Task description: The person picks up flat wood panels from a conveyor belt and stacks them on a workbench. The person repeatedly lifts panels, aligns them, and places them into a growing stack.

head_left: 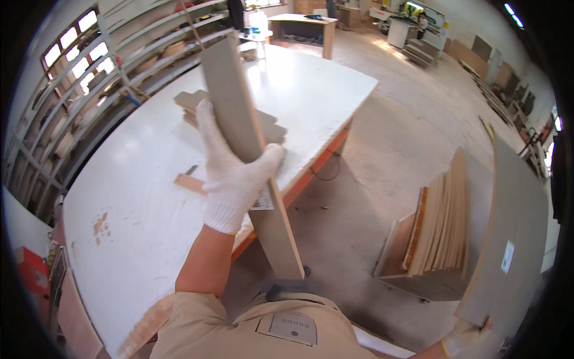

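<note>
Only the head view here, so: big white-topped table (131, 191) with an orange side filling the left half, dusty grey concrete floor (359, 197) on the right, grey metal rack (109, 39) loaded with wood pieces along the left wall. A stack of pale-edged wooden boards (442, 221) stands over to the right. The left hand (230, 173), in a white knit glove, has its grip opened about a board's width, fingers on one edge and thumb on the other, clamping a long narrow grey-brown board (230, 90) that stands tilted across the table's near edge, lower end past it. The right hand (465, 338), also gloved, is at the bottom edge of a large grey-brown panel (520, 209); it's blurry down there, so I can't tell how tight that grip is. The narrow board partly hides some short stacked boards (188, 107) on the table, and the panel's far side fades into the dark fisheye rim.
</note>
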Demonstrator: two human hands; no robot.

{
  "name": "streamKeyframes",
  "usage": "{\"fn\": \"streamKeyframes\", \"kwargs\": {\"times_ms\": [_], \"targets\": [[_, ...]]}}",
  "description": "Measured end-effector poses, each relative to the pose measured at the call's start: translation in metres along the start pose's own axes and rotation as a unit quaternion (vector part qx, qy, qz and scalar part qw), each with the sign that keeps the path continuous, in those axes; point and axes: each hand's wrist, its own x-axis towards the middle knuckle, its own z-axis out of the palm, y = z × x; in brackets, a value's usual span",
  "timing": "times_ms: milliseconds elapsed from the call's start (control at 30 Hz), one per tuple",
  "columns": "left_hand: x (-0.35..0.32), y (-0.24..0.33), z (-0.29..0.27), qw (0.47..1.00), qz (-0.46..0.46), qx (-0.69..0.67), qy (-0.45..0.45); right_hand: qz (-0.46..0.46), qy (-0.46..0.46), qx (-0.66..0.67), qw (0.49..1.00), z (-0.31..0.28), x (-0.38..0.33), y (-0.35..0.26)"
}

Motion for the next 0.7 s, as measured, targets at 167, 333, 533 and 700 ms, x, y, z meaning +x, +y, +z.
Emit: {"fn": "streamKeyframes", "kwargs": {"times_ms": [167,333,533,700], "targets": [[0.058,0.016,0.160,0.987,0.016,-0.117,-0.109,-0.116,0.079,-0.018,0.990,0.011,0.022,-0.028],[0.085,0.006,0.299,0.965,0.049,-0.197,-0.164,-0.260,0.177,-0.072,0.946,0.023,0.034,-0.055],[0.090,0.041,0.405,0.935,0.026,-0.231,-0.267,-0.258,0.227,-0.024,0.939,0.021,0.051,-0.073],[0.070,0.067,0.459,0.923,0.030,-0.242,-0.297,-0.255,0.257,-0.015,0.932,-0.017,0.081,-0.090]]}}
